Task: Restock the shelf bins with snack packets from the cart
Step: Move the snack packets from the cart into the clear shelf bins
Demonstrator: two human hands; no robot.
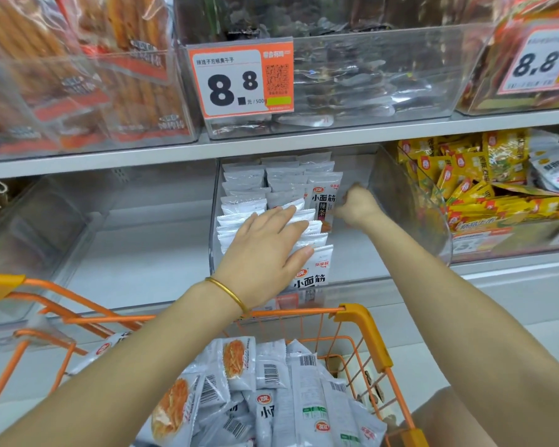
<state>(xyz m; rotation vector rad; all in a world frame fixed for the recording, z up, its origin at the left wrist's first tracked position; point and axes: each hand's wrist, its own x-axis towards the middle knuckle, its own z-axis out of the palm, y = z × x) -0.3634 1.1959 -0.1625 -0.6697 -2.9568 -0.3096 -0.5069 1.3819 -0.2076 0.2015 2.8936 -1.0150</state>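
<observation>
In the middle clear bin [397, 188], the left hand [265, 250] lies flat with straight fingers, steadying the rows of white packets [244, 188]. The right hand [357, 204] has its grip curled on an upright packet [323, 201] and seems to be seating it. The next move is likely a reach down to the cart [362, 330], where more packets are heaped.
</observation>
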